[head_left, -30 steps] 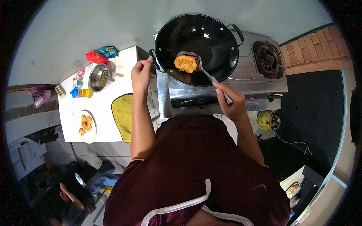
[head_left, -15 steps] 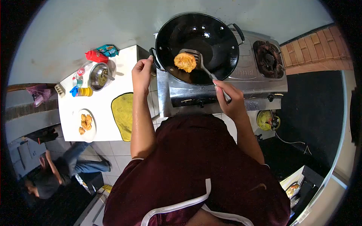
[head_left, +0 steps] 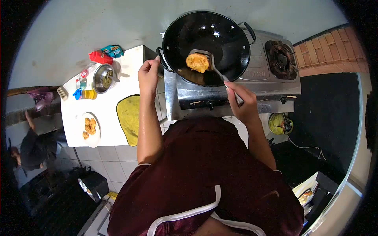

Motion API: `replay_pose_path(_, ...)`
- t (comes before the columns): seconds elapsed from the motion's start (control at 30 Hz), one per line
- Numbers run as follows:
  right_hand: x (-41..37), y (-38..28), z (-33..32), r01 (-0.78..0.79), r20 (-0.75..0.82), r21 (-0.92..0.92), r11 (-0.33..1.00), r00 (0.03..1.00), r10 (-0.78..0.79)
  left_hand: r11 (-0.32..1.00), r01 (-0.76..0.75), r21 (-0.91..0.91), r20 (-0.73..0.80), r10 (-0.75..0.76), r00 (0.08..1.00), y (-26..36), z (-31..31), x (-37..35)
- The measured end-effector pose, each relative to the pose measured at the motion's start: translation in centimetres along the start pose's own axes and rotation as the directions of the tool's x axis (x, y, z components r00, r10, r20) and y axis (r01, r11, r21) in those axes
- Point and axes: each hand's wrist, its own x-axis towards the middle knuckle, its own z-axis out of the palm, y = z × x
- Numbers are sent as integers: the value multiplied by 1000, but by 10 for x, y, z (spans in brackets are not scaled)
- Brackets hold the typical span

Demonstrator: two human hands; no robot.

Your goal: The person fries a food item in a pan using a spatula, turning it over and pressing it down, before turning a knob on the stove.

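Note:
A black wok [head_left: 228, 35] sits tilted on the steel gas stove [head_left: 189, 90], with a little oil along its near side. My right hand [head_left: 243, 100] is closed round the handle of a slotted metal spatula [head_left: 221, 74]. The spatula's head is inside the wok under a golden fried piece [head_left: 197, 63]. My left hand [head_left: 149, 74] is at the wok's left handle [head_left: 159, 53], its fingers pinched together against the handle's end.
On the white table [head_left: 108, 114] at left are a plate of fried pieces [head_left: 90, 126], a metal bowl [head_left: 103, 78], bottles and a yellow cloth [head_left: 128, 120]. A second burner [head_left: 281, 59] is at right. Another person [head_left: 33, 147] is at far left.
The spatula and fried piece have moved slightly right and up within the wok. The other person has moved further left, away from the table's front. My left hand has stayed at the handle.

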Motion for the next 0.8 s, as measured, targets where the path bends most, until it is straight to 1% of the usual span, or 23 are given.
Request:
replay_pose_path(0.03,1,-1,-1,0,1,0,1000,1000,0,1000,1,0,-1,-1,1000,1,1,0)
replay_pose_path(0.1,1,-4,-5,-63,14,75,995,998,62,1000,4,-13,1,-4,1000,3,2,-2)
replay_pose_path(0.13,1,-3,-3,-65,14,75,995,998,64,1000,5,-11,2,-5,1000,1,1,-2)
replay_pose_path(0.2,2,2,2,-4,-36,34,999,999,5,1000,3,-18,-2,-3,1000,-2,0,1)
replay_pose_path(0.23,3,1,1,-4,-37,33,999,999,5,1000,3,-19,0,-3,1000,-2,0,1)
replay_pose_path(0.3,4,-2,-1,-69,-14,89,994,997,71,1000,-7,-15,1,7,1000,0,1,0)
replay_pose_path(0.33,3,-2,0,-72,-15,91,993,997,74,1000,-5,-12,2,5,1000,-1,1,-1)
replay_pose_path(0.4,2,-1,5,-24,-21,7,1000,999,24,999,-39,-11,-1,39,999,-2,0,1)
replay_pose_path(0.43,3,-1,5,-24,-22,4,1000,999,24,999,-39,-12,1,39,999,-2,1,2)
replay_pose_path(0.5,2,-1,3,-20,-36,72,997,999,22,999,-23,-23,-4,23,1000,-1,3,1)
replay_pose_path(0.53,2,-1,4,-25,-32,75,997,999,28,1000,-17,-19,-5,17,1000,1,3,0)
replay_pose_path(0.6,-1,-2,7,-21,-5,5,1000,1000,21,999,39,-27,-3,-39,999,7,1,-3)
replay_pose_path(0.73,-1,0,6,11,-41,40,999,999,-9,999,48,-5,-14,-48,999,6,0,-2)
replay_pose_path(0.8,-2,-3,8,0,-26,-2,1000,1000,-1,999,35,-23,-1,-35,999,3,-1,-2)
